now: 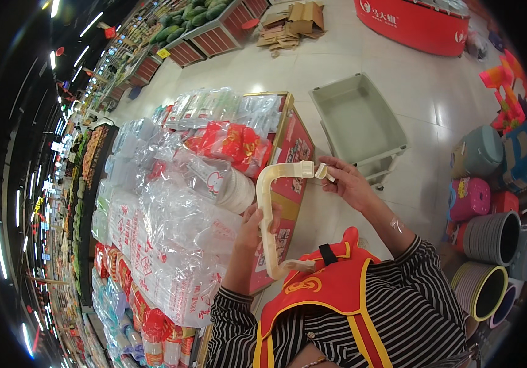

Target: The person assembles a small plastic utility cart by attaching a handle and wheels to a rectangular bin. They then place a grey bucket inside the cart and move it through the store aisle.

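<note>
A cream plastic U-shaped bar [264, 202] with bent ends is held upright in front of my chest. My left hand [250, 228] is closed around its long side. Between the thumb and fingers of my right hand [350, 184] is a small white plastic piece [322, 172]. That piece sits just to the right of the bar's squared upper end, with a narrow gap between them. The bar's lower end comes close to the red and yellow apron [331, 276] on my front.
On the left, a display table with a gold-edged red side [294, 150] bears clear plastic packs [159, 227]. A grey-green tub cart [361, 116] stands ahead on the tiled floor. Buckets [490, 236] line the right; flattened cardboard [291, 26] lies farther off.
</note>
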A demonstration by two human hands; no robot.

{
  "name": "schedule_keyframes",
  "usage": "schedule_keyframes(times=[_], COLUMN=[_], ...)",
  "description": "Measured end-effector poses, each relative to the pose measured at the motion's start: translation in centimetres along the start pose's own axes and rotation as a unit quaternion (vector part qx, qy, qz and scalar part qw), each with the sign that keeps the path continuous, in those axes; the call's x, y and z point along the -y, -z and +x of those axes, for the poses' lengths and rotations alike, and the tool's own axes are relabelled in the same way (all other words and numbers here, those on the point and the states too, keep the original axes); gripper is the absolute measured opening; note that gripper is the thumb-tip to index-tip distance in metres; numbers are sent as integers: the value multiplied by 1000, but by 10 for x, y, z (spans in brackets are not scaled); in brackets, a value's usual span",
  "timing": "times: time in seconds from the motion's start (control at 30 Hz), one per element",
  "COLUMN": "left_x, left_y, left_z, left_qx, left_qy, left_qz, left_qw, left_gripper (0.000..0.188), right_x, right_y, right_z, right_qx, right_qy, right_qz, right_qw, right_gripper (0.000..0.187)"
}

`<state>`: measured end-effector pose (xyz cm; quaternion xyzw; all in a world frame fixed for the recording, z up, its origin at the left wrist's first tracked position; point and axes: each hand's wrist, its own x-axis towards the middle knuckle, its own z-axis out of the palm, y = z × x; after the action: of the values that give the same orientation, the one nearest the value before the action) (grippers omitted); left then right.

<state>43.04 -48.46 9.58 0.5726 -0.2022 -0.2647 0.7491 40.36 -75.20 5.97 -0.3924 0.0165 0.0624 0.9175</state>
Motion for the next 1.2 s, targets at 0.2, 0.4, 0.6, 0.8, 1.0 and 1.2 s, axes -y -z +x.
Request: schedule_keyframes(times=[0.2,0.4,0.6,0.8,1.0,1.2], left_x=[2,-2,-2,-8,-12,-14], left_y=[9,-2,-2,-6,-9,-10], left_z=[-9,-9,-9,-7,-5,-6], left_qx=[27,59,63,62,56,61], left_qy=[29,13,41,27,12,31], left_qz=[-13,-22,-15,18,56,51], left_qw=[999,998,997,998,997,996], left_gripper=[42,43,45,51,54,52], right_x=[-4,-4,-3,4,6,4], right_y=[4,6,1,1,5,9], right_z=[-2,0,1,-3,-5,-5], right_qx=[-14,-9,-1,0,-43,-34], right_qy=[16,-16,-35,-44,-50,-22], right_qz=[-49,21,95,37,10,-15], right_qw=[999,1000,995,998,998,999], right_gripper=[34,31,29,26,21,20])
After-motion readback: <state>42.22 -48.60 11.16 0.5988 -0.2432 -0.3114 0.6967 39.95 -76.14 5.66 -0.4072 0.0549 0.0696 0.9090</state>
